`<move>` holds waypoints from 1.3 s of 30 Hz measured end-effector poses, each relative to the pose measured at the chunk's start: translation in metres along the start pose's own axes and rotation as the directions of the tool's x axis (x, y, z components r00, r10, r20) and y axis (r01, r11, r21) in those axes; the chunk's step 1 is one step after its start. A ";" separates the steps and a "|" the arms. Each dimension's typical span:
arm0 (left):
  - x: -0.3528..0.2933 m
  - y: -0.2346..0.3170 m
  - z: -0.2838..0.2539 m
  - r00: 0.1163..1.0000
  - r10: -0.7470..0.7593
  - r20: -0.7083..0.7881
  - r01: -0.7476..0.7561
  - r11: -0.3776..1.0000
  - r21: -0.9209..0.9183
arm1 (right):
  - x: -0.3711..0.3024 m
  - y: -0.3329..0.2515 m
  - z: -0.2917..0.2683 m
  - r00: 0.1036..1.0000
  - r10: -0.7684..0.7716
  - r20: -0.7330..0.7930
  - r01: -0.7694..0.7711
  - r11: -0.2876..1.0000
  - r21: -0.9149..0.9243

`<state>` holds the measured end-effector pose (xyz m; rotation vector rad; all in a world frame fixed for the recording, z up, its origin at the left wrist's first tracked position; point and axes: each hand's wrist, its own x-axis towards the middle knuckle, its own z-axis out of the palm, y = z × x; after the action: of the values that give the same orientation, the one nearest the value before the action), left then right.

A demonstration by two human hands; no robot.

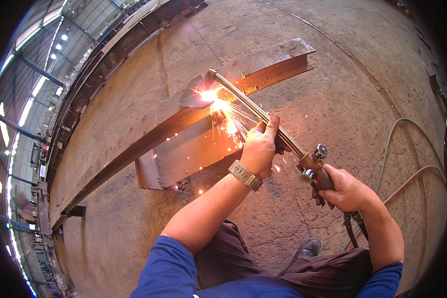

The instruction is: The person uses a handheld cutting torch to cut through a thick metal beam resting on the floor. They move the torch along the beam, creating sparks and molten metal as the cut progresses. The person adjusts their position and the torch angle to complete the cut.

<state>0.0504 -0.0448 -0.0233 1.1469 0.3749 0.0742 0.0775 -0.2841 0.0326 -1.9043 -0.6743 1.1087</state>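
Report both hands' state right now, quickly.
Left hand: closed, holding the long metal tubes of the cutting torch.
Right hand: closed, holding the torch's handle behind the valve knobs.

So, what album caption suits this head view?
Left hand and right hand hold a cutting torch, sparks flying at a flanged steel beam.

The torch (291,143) has silver tubes (243,99), a silver knob (321,151) and a brassy brown body (309,164). Sparks (227,111) grade from white through yellow to orange. The long beam (156,124) is grey-brown; the steel piece (184,155) beside it, rust-brown. One hose (402,118) is green, a second hose (422,169) pinkish. Sleeves (169,263) are blue, trousers (328,273) dark maroon, the watch band (245,175) beige-grey.
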 end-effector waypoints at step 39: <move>-0.006 0.005 0.006 0.996 -0.005 -0.092 0.011 0.998 0.056 | 0.000 0.004 0.001 1.000 -0.007 -0.021 0.007 1.000 0.018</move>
<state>0.0475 -0.0499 -0.0154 1.2009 0.4654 0.1100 0.0766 -0.2858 0.0288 -1.8944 -0.6566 1.0857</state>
